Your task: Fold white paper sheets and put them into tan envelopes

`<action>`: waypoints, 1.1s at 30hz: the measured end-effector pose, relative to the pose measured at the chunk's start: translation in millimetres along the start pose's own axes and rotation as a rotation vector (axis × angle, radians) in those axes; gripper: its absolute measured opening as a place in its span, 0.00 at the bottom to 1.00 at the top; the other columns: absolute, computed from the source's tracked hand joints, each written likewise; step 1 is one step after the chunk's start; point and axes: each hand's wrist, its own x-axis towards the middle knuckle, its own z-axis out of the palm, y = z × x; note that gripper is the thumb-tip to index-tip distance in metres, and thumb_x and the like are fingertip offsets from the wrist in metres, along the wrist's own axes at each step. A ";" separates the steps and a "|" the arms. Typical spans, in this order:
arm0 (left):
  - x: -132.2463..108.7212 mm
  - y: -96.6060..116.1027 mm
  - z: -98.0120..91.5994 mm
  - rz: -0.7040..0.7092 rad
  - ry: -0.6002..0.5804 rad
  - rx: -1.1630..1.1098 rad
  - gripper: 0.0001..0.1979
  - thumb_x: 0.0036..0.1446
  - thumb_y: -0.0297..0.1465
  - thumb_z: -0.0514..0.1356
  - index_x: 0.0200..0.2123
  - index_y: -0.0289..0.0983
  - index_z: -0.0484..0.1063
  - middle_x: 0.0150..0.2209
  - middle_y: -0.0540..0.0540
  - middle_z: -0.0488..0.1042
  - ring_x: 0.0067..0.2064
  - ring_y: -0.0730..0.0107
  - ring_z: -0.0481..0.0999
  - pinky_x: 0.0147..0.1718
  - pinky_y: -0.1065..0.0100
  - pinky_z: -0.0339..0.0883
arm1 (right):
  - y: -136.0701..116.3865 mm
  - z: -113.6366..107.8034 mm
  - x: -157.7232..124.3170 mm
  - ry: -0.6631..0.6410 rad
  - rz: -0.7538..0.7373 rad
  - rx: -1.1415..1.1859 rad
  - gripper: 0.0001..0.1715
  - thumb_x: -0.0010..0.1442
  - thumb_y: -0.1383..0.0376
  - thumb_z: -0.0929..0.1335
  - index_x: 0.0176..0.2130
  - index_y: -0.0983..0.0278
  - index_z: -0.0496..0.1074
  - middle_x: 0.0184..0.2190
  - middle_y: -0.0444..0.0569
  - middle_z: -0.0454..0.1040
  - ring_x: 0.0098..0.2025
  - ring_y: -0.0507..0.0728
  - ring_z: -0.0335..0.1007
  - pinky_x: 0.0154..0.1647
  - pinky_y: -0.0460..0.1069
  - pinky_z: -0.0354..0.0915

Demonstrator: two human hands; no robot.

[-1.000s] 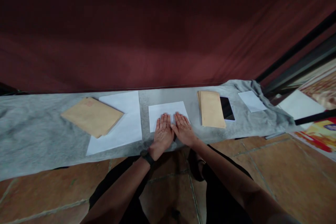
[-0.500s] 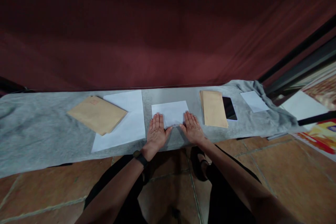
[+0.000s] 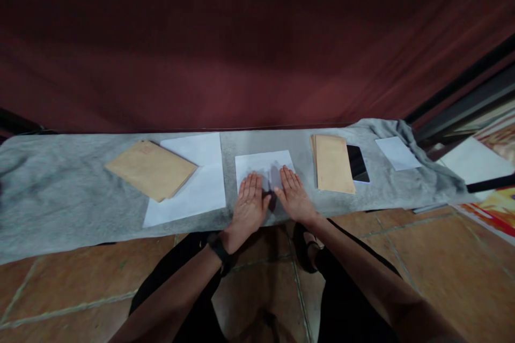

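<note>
A small folded white paper [image 3: 262, 164] lies in the middle of a grey felt cloth [image 3: 60, 187] on the floor. My left hand [image 3: 249, 204] lies flat on the paper's near left part, fingers stretched out and together. My right hand [image 3: 295, 195] lies flat on its near right part, fingers pointing away from me. Both hands hold nothing. A dark watch sits on my left wrist.
On the left, a stack of tan envelopes [image 3: 152, 169] rests on large white sheets [image 3: 197, 182]. To the right are another tan envelope stack [image 3: 333, 163], a black phone [image 3: 358, 162], a small white paper [image 3: 397, 153]. A dark red curtain [image 3: 241, 53] hangs behind.
My hands were side by side a second ago, spread apart to the paper's near corners, and have now drawn closer together again. The view shifted slightly.
</note>
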 end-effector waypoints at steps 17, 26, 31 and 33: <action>-24.3 -3.8 0.2 0.000 -0.083 0.056 0.42 0.68 0.50 0.52 0.71 0.23 0.50 0.73 0.25 0.50 0.75 0.47 0.46 0.71 0.48 0.48 | 8.7 1.0 -27.0 0.005 -0.068 -0.070 0.42 0.74 0.50 0.56 0.72 0.78 0.53 0.72 0.68 0.53 0.75 0.68 0.48 0.73 0.64 0.52; -26.0 -18.7 -9.9 -0.078 -0.031 0.098 0.43 0.68 0.52 0.49 0.70 0.19 0.53 0.71 0.22 0.53 0.74 0.44 0.49 0.71 0.46 0.48 | 31.5 1.1 -29.6 0.017 0.023 -0.091 0.42 0.74 0.49 0.57 0.71 0.77 0.55 0.71 0.69 0.56 0.73 0.70 0.52 0.72 0.66 0.54; -4.7 -16.7 -10.2 -0.076 0.051 0.068 0.37 0.71 0.45 0.46 0.71 0.21 0.52 0.71 0.25 0.55 0.75 0.46 0.48 0.71 0.45 0.48 | 25.7 -7.1 -10.5 -0.008 0.138 -0.037 0.42 0.74 0.48 0.54 0.70 0.78 0.58 0.71 0.70 0.56 0.74 0.70 0.51 0.73 0.67 0.52; 7.6 -8.6 -4.9 -0.037 0.029 0.038 0.34 0.72 0.42 0.45 0.71 0.23 0.51 0.72 0.27 0.54 0.75 0.49 0.47 0.71 0.46 0.50 | 14.5 -11.6 2.4 -0.024 0.113 0.009 0.42 0.75 0.48 0.53 0.70 0.77 0.56 0.72 0.67 0.54 0.75 0.68 0.48 0.74 0.65 0.50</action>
